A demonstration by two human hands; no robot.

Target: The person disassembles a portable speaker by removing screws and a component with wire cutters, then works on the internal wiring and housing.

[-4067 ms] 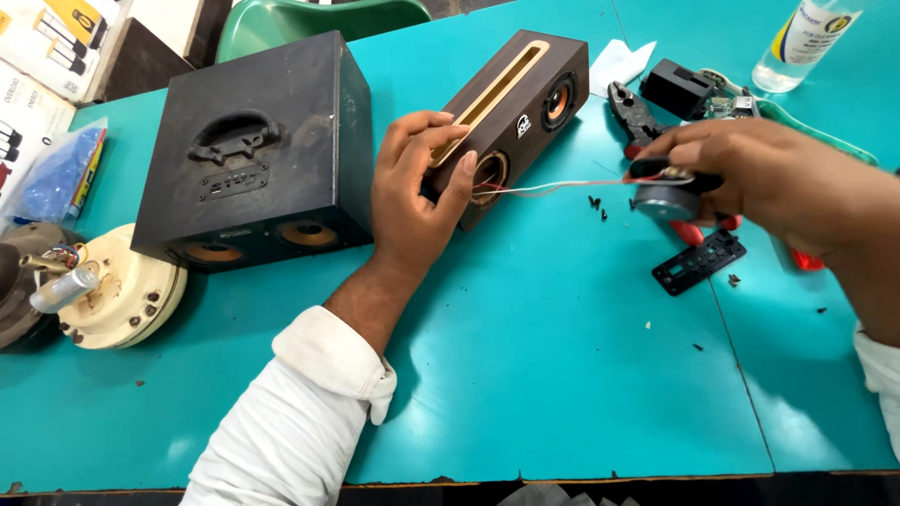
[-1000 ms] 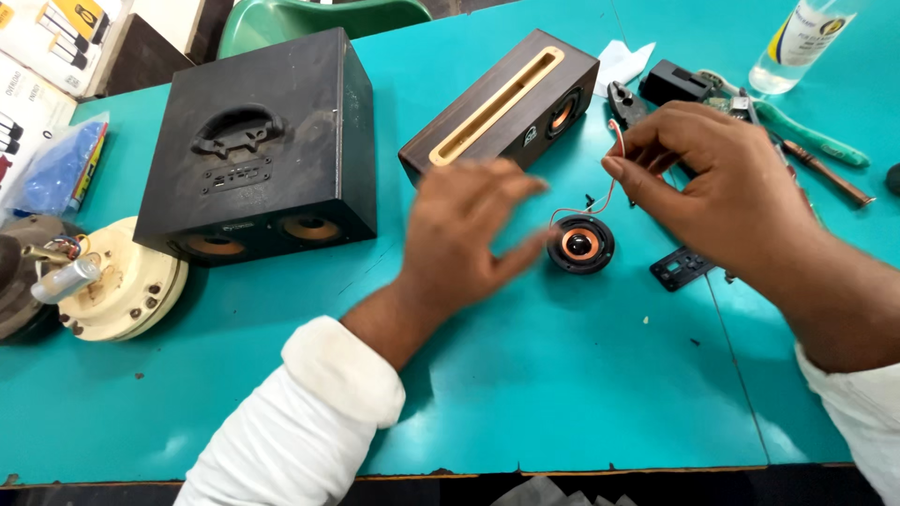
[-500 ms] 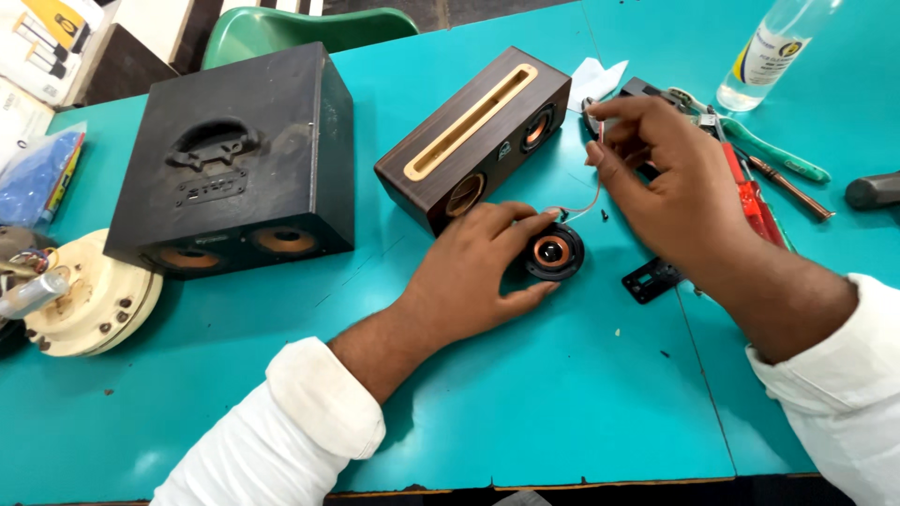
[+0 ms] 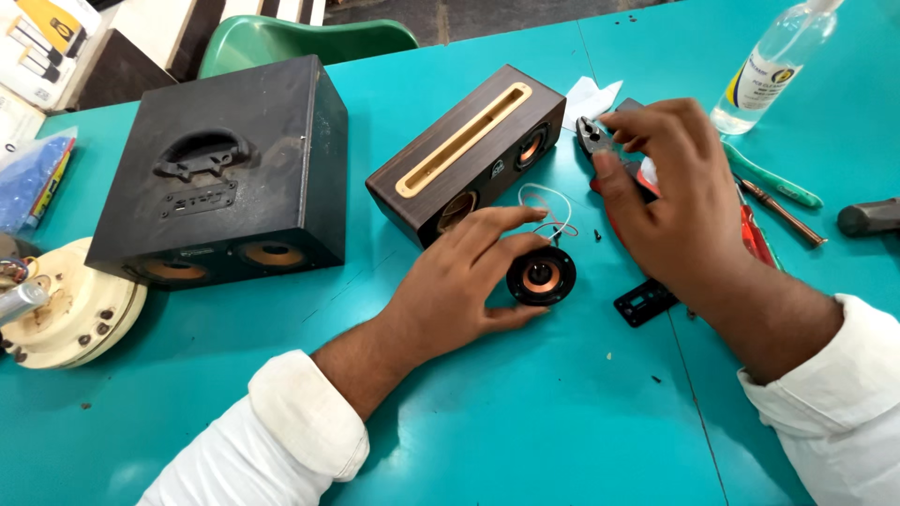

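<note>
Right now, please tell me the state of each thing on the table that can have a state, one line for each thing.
Small round speaker driver: out of its box, lying cone up, wires attached.
Brown wooden speaker box: one front hole empty.
Large black speaker box: lying with its handle side up.
Clear plastic bottle: lying tilted.
Left hand: fingers touching the driver.
Right hand: gripping pliers.

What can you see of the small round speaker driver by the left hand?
The small round speaker driver lies flat on the teal table, cone facing up. It has a black ring frame, a copper-coloured cone and a darker centre cap. Thin pale wires loop from its far edge toward the wooden speaker box. The left hand cups its left side, fingertips at the rim. It sits apart from the box, outside it.
</note>
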